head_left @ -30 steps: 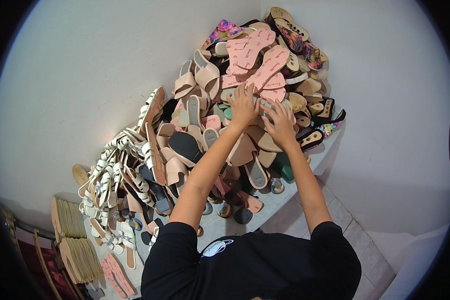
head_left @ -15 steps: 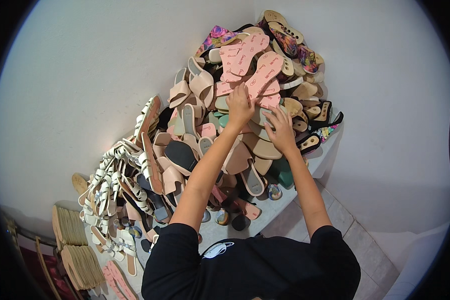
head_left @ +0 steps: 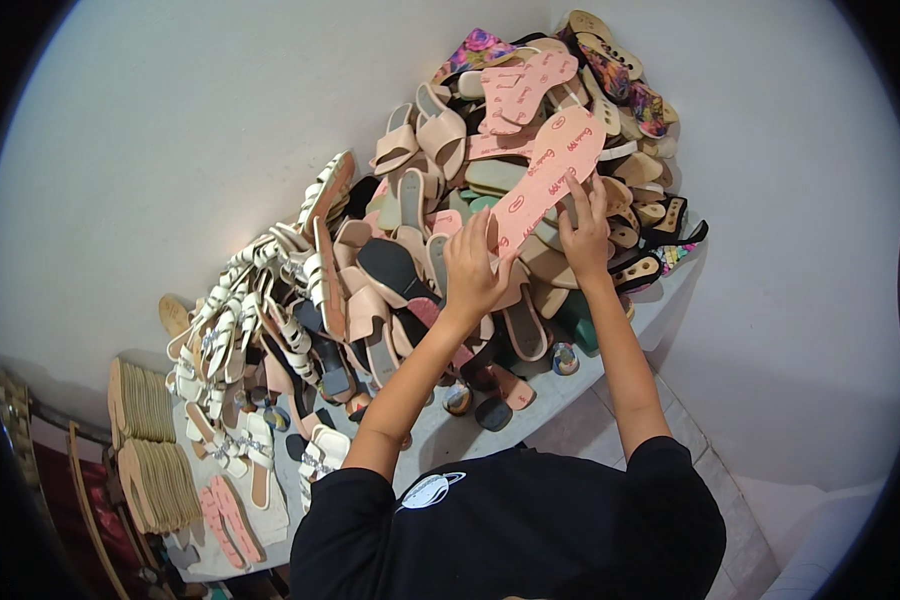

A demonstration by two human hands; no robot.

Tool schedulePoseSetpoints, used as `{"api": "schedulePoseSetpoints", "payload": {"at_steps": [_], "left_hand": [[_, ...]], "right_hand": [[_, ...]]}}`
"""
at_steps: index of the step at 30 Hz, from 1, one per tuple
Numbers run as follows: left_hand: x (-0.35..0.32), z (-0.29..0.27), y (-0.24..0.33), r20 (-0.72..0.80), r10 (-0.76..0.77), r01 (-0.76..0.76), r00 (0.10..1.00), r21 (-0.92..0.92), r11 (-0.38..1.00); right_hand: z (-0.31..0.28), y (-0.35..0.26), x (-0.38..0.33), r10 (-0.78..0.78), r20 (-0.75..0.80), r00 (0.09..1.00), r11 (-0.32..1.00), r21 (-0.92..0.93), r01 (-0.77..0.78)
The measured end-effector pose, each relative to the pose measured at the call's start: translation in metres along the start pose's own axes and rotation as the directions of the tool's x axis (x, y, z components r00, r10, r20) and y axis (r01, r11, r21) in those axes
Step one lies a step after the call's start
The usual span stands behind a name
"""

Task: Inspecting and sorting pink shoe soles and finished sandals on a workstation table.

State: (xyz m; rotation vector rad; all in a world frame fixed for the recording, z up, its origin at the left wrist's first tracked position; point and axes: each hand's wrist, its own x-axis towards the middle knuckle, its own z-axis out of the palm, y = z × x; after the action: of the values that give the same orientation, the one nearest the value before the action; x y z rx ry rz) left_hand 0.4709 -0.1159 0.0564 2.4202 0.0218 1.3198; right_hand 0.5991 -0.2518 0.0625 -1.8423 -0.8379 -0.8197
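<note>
L hand [head_left: 475, 270] grasping near end of pink insole [head_left: 558, 160], R hand [head_left: 585, 228] at its R edge, can't tell if gripping, insole over sandal pile [head_left: 375, 325] on bench [head_left: 438, 432], other insoles [head_left: 542, 85] beyond, floral shoes [head_left: 648, 108] nr far wall [head_left: 770, 150]

In the lower middle of the frame, the person's shirt [head_left: 530, 525] is black, with short sleeves [head_left: 342, 505] and one white oval mark [head_left: 431, 490].
</note>
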Motion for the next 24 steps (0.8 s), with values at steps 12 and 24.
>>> {"api": "schedulePoseSetpoints", "payload": {"at_steps": [12, 24], "left_hand": [[-0.063, -0.109, -0.004, 0.178, -0.165, 0.188, 0.970, -0.120, 0.975], [-0.142, -0.216, -0.034, 0.431, -0.522, 0.667, 0.736, -0.328, 0.669]], "right_hand": [[0.029, -0.059, -0.057, -0.241, 0.027, 0.970, 0.970, 0.014, 0.241], [0.061, -0.142, -0.115, -0.437, 0.226, 0.871, 0.885, 0.280, 0.371]]}}
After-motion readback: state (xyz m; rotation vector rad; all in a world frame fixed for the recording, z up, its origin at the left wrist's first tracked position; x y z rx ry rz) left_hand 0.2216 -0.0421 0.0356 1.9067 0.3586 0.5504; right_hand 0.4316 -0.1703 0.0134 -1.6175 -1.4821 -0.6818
